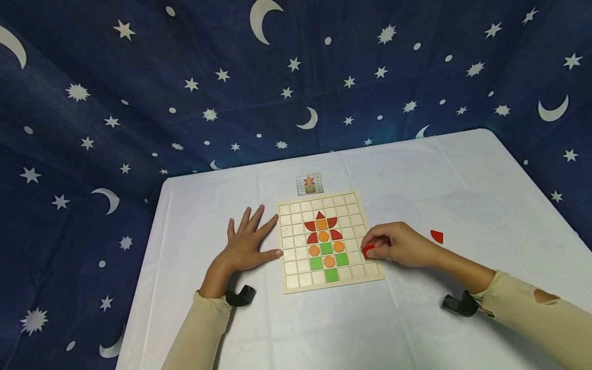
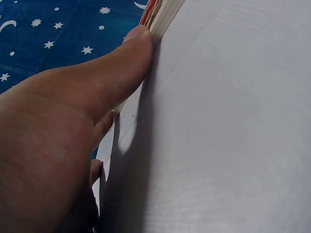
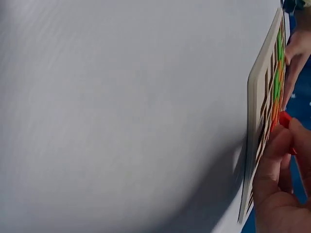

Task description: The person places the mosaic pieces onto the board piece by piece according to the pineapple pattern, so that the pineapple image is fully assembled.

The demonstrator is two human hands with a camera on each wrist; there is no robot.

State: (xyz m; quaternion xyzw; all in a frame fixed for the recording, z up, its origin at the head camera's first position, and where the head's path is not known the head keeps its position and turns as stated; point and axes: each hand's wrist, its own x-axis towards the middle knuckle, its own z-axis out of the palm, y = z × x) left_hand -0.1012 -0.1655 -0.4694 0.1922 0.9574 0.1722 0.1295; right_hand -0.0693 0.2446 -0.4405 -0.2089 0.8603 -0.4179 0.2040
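Observation:
A wooden grid board (image 1: 296, 282) lies on the white table, with red, orange and green tiles set in its middle columns. At its right edge my right hand (image 1: 402, 245) pinches a small red tile (image 1: 367, 251) between thumb and fingers. The same red tile (image 3: 285, 119) shows in the right wrist view, close over the board; its full outline is hidden by the fingers. My left hand (image 1: 247, 245) lies with spread fingers at the board's left side. In the left wrist view the left thumb (image 2: 121, 73) touches the board's edge.
One loose red quarter-round tile (image 1: 437, 236) lies on the table right of the board. Behind the board is a small pattern card (image 1: 310, 184) picturing a similar tile figure. A dark blue cloth with moons and stars (image 1: 259, 97) hangs beyond the table (image 1: 416, 329).

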